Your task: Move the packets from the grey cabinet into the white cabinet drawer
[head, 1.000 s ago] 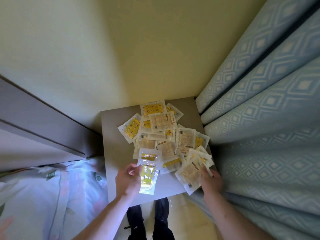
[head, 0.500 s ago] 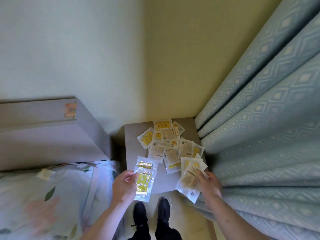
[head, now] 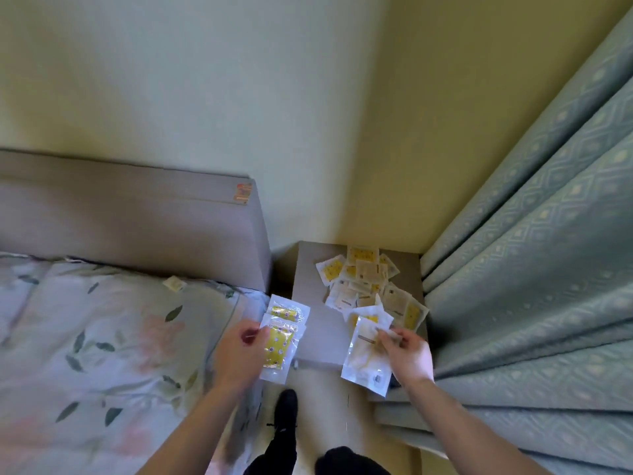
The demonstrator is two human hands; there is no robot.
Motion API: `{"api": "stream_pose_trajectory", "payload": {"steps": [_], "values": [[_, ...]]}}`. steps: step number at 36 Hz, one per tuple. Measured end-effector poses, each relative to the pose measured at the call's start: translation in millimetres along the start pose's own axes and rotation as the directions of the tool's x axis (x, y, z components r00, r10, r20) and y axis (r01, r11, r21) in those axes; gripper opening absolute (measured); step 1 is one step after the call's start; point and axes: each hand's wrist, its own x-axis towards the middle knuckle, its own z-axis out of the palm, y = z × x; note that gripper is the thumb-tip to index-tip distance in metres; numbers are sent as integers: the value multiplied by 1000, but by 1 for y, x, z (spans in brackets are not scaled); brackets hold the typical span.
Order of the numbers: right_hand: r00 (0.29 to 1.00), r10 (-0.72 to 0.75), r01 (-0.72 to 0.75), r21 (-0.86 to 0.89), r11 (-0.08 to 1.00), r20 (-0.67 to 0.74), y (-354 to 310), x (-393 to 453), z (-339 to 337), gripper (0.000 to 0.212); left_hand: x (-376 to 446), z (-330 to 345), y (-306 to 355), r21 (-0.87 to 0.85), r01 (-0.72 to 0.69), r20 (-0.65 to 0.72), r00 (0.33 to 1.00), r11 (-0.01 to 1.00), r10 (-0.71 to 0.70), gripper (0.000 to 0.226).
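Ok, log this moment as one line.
left hand holds yellow packets | right hand holds pale packets | pile on grey cabinet

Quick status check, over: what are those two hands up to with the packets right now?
Left hand grips yellow packets. Right hand pinches pale packets. Pile of packets on grey cabinet. White drawer not in view.

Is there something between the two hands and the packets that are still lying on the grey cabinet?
Nothing visible blocks them. The pile lies uncovered on the grey cabinet, just ahead of both hands. But the left hand already holds yellow packets and the right hand holds pale packets.
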Motion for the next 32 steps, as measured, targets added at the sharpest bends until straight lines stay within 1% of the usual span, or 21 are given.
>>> {"api": "stream_pose_trajectory", "payload": {"steps": [4, 8, 12, 17, 21, 26, 28, 30, 32], "values": [[983, -133, 139, -43, 989, 130, -5, -13, 5, 21, -41, -20, -16, -55, 34, -86, 996, 998, -39, 18], [931, -236, 260, -50, 964, 277, -6, -32, 14, 22, -92, -42, -35, -49, 87, -222, 970, 995, -96, 16], [849, -306, 366, -61, 929, 430, -6, -67, 24, 18, -153, -69, -52, -68, 151, -310, 936, 986, -165, 12], [715, -415, 529, -49, 847, 563, -6, -129, 40, 18, -232, -102, -79, -114, 207, -417, 878, 972, -236, 13], [597, -426, 603, -30, 797, 680, -1, -188, 62, 14, -299, -130, -112, -197, 229, -530, 793, 953, -300, 18], [424, -452, 712, 19, 702, 785, 18, -282, 97, 15, -405, -168, -164, -332, 242, -662, 628, 912, -408, 18], [338, -464, 755, 57, 653, 819, 35, -332, 115, 21, -460, -185, -186, -397, 241, -689, 558, 885, -461, 15], [299, -468, 754, 95, 650, 832, 45, -360, 127, 27, -491, -195, -199, -419, 245, -694, 535, 874, -483, 12], [233, -459, 764, 130, 631, 857, 67, -415, 141, 27, -546, -210, -227, -464, 238, -708, 479, 853, -519, 13]]}}
